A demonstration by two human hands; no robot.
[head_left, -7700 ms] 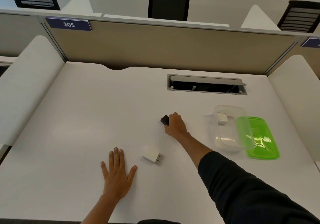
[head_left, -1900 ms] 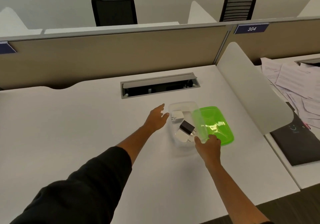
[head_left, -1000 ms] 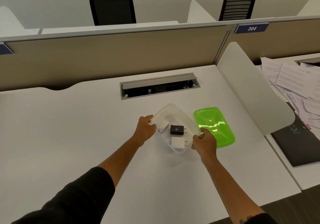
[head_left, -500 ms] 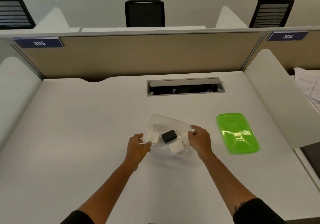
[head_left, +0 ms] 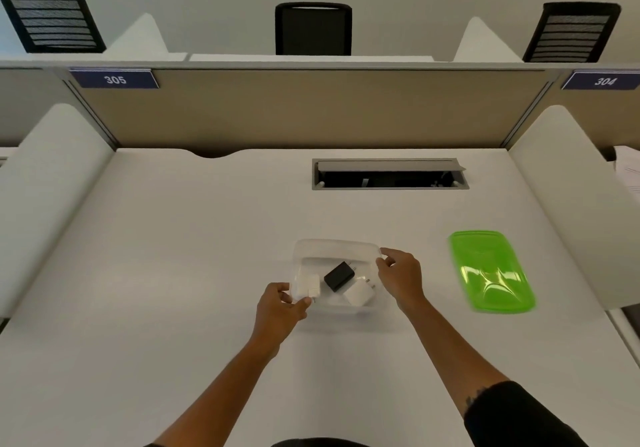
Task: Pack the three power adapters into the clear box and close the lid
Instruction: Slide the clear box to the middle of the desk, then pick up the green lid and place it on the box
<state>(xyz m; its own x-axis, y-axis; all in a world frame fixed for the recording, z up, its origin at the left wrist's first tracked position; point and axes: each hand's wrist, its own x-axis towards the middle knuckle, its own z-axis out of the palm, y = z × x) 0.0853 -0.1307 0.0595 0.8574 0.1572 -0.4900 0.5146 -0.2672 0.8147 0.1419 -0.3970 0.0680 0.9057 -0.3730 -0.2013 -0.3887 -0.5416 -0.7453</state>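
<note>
A: How far along is the packing?

B: Judging by how things lie, the packing itself looks done. All three adapters sit inside the clear box (head_left: pixel 337 275), toward the near middle of the tabletop (head_left: pixel 173 256). The lid is not on yet.

A: Count them for me.

B: One black adapter (head_left: pixel 339 276) in the middle, one white adapter (head_left: pixel 358 293) at the near right, another white adapter (head_left: pixel 306 286) against the left wall. One box, one green lid (head_left: pixel 491 272).

A: Where is the lid?

B: Flat on the tabletop, well apart from the box, toward the right edge.

A: And the hands?

B: The left hand (head_left: pixel 280 310) has its grip pinched on the box's near-left corner. The right hand (head_left: pixel 401 278) pinches the far-right rim with its fingertips. Neither touches the lid.

A: So what is left?

B: Fetching the lid and pressing it down onto the box.
</note>
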